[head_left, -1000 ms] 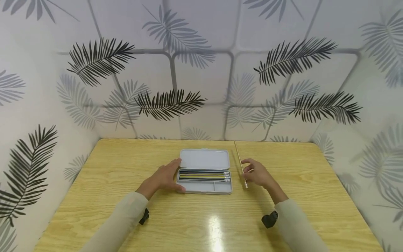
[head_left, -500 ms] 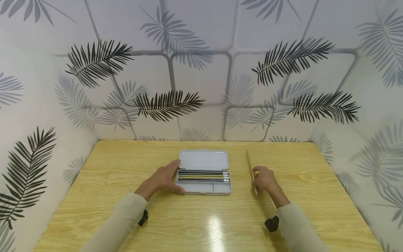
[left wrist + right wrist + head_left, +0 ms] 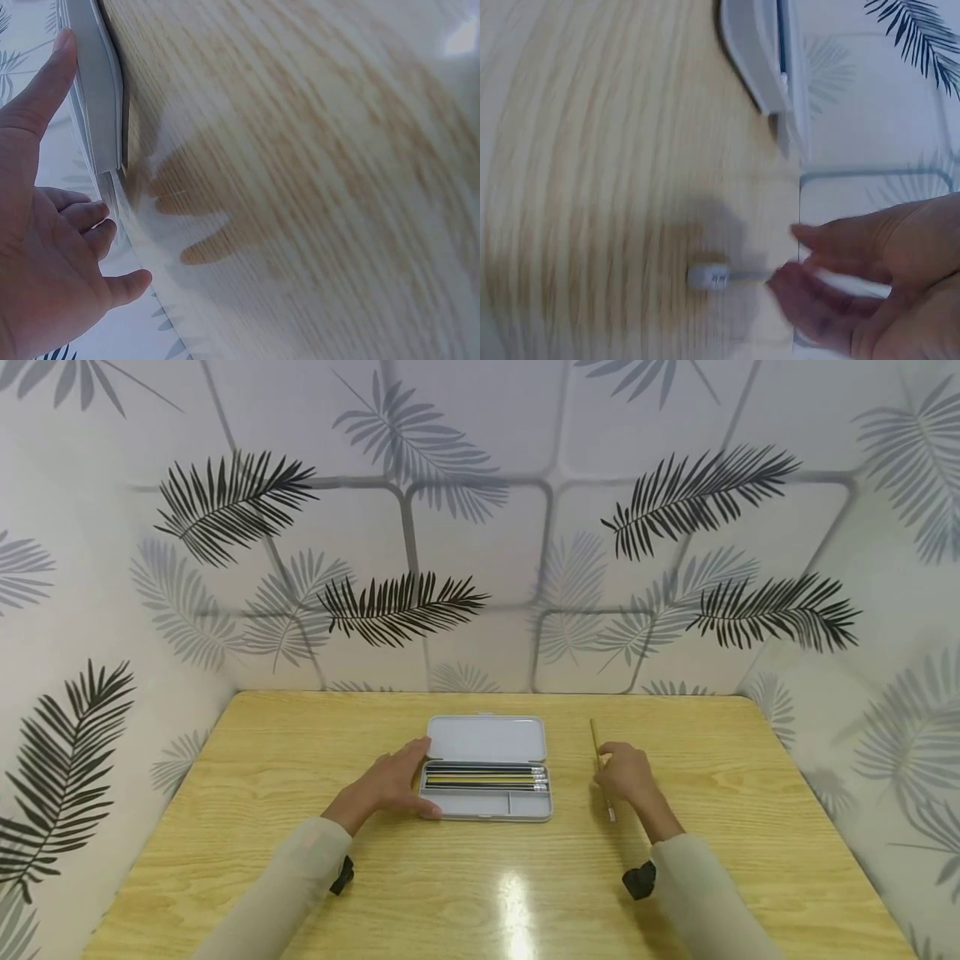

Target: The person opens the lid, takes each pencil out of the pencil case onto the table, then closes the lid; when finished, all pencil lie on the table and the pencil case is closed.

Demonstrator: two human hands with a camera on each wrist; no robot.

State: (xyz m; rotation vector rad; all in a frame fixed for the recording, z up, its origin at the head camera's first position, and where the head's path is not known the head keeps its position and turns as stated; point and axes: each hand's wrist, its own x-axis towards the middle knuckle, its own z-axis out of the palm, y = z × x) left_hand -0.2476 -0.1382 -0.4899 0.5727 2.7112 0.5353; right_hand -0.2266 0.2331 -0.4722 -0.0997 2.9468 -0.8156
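A person's left hand [image 3: 386, 785] braces the open pencil case [image 3: 487, 768] at table centre, fingers straight against its 9 o'clock edge, steadying it; the right hand [image 3: 626, 774], at 3 o'clock, pinches a yellow pencil [image 3: 595, 737] lying on the wooden table [image 3: 300, 743], apart from the case's pencils [image 3: 483, 778].

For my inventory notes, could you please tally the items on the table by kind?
Pencil case: 1, lid open
Pencils inside the case: several, too fine to count exactly
Loose pencil, held by the right hand: 1
Total: 2 items plus the cased pencils
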